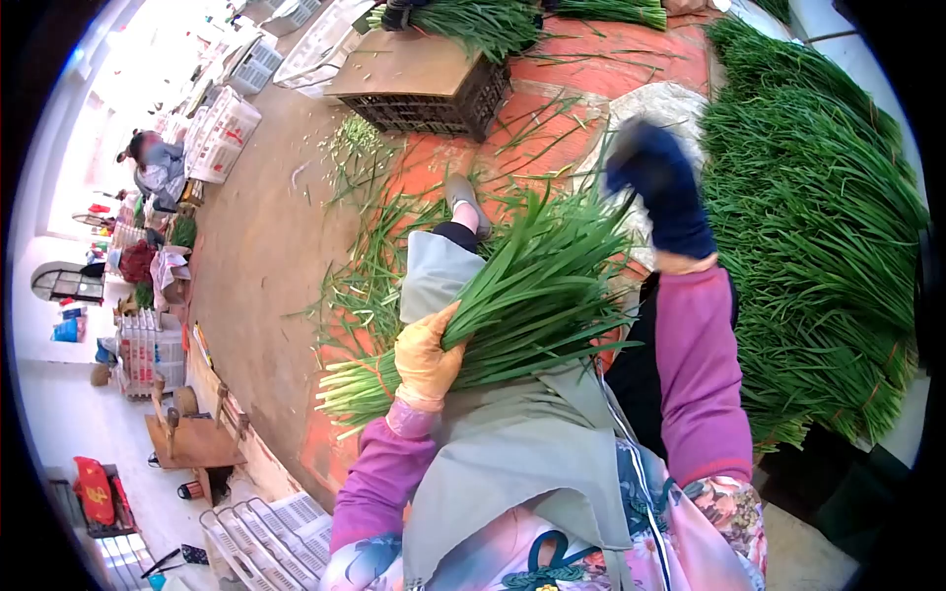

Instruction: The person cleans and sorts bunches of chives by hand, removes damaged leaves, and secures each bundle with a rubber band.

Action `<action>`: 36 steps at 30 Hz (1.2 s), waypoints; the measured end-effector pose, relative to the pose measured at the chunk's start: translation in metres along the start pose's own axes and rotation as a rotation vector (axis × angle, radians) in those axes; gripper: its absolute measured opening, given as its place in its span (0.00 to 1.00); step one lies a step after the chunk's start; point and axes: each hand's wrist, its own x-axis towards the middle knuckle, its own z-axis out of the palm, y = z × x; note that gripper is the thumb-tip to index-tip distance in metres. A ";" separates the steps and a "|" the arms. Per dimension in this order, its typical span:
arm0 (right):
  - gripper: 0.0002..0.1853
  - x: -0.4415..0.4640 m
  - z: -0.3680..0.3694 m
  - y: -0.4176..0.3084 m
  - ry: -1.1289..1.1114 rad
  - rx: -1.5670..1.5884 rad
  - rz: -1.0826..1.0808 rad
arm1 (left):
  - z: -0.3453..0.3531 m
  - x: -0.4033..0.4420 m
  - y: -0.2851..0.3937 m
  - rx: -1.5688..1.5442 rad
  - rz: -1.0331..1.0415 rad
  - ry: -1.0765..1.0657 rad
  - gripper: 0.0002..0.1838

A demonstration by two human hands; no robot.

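My left hand (427, 361), in a yellow-orange glove, is wrapped round a bunch of garlic chives (537, 286) across my lap. The pale cut stems (355, 392) point to the left, with a thin reddish band round them. The leafy tips fan out to the upper right. My right hand (658, 182), in a dark navy glove, is raised beyond the leaf tips, and motion smears its fingers. A big heap of chives (818, 227) lies at the right. A grey apron (522, 483) covers my lap under the bunch.
Ahead stands a black crate (434, 108) with a board (409, 64) on top, carrying more chives. Loose leaves litter the orange sheet (562, 74). At left are a small wooden stool (197, 441), white crates (222, 133) and a seated person (163, 167).
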 end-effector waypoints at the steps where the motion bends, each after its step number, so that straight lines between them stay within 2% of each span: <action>1: 0.11 -0.003 -0.019 -0.002 0.370 0.488 0.231 | -0.001 -0.002 -0.001 0.029 -0.005 -0.007 0.22; 2: 0.13 -0.001 -0.046 0.004 0.256 0.562 0.239 | -0.002 -0.003 -0.004 0.003 -0.031 -0.012 0.21; 4: 0.16 0.008 -0.050 0.007 0.162 0.422 0.350 | -0.004 -0.004 -0.007 0.004 -0.027 0.000 0.21; 5: 0.17 0.000 -0.045 0.010 0.135 0.041 0.507 | -0.005 -0.003 -0.008 0.008 -0.023 0.004 0.21; 7: 0.21 -0.002 -0.011 0.010 0.112 -0.200 0.600 | -0.005 -0.002 -0.009 0.012 -0.022 0.008 0.21; 8: 0.25 -0.008 -0.005 0.017 0.024 -0.592 0.383 | -0.005 -0.002 -0.008 0.010 -0.027 0.013 0.21; 9: 0.22 -0.006 0.012 0.005 0.025 -0.718 0.351 | -0.005 -0.001 -0.007 0.007 -0.036 0.019 0.21; 11: 0.18 -0.014 0.010 0.017 0.037 -0.848 0.345 | -0.006 -0.002 -0.006 0.015 -0.036 0.012 0.20; 12: 0.16 -0.012 0.011 0.010 -0.006 -0.817 0.442 | -0.006 -0.001 -0.006 0.025 -0.034 0.009 0.20; 13: 0.16 -0.012 0.012 0.009 -0.005 -0.822 0.443 | -0.005 -0.001 -0.006 0.021 -0.033 0.008 0.20; 15: 0.18 -0.012 0.019 0.006 -0.051 -0.764 0.268 | -0.004 0.000 -0.005 0.028 -0.016 0.008 0.20; 16: 0.20 -0.008 0.024 -0.001 -0.159 -0.906 0.231 | -0.004 0.000 -0.004 0.027 -0.010 0.005 0.20; 17: 0.27 -0.007 0.025 -0.002 -0.294 -0.958 0.206 | -0.004 0.000 -0.005 0.012 -0.013 0.008 0.20; 19: 0.32 -0.007 0.033 -0.004 -0.431 -1.018 0.105 | -0.003 0.000 -0.006 -0.003 -0.013 0.007 0.20; 20: 0.34 -0.007 0.037 -0.008 -0.493 -1.063 0.153 | -0.002 0.000 -0.008 -0.001 -0.015 0.008 0.20; 23: 0.36 -0.006 0.047 -0.004 -0.547 -1.185 0.118 | -0.002 0.001 -0.008 -0.001 -0.007 0.013 0.20; 24: 0.31 -0.008 0.049 -0.003 -0.536 -1.143 0.116 | -0.002 0.001 -0.008 -0.004 0.002 0.017 0.20; 25: 0.31 -0.012 0.047 0.005 -0.532 -1.143 0.120 | -0.002 0.000 -0.009 -0.004 0.004 0.012 0.20; 27: 0.20 -0.018 0.044 0.023 -0.433 -1.020 -0.016 | -0.001 -0.001 -0.010 -0.008 -0.006 -0.003 0.20; 28: 0.10 -0.021 0.046 0.026 -0.381 -0.956 0.007 | -0.001 -0.001 -0.009 -0.008 -0.005 -0.008 0.20; 29: 0.10 -0.022 0.044 0.028 -0.379 -0.958 0.009 | -0.002 0.000 -0.007 -0.008 -0.012 -0.011 0.20; 31: 0.08 -0.016 0.041 0.030 -0.128 -0.325 0.371 | -0.003 0.001 -0.007 -0.007 -0.014 -0.013 0.20; 33: 0.18 -0.001 0.006 0.018 0.229 -0.105 0.441 | -0.003 -0.001 -0.009 -0.016 -0.022 0.009 0.19; 35: 0.16 0.004 -0.010 0.012 0.442 0.063 0.425 | -0.003 -0.002 -0.013 -0.027 -0.036 0.022 0.19; 36: 0.16 0.004 -0.009 0.008 0.444 0.064 0.424 | -0.003 -0.002 -0.014 -0.035 -0.047 0.028 0.19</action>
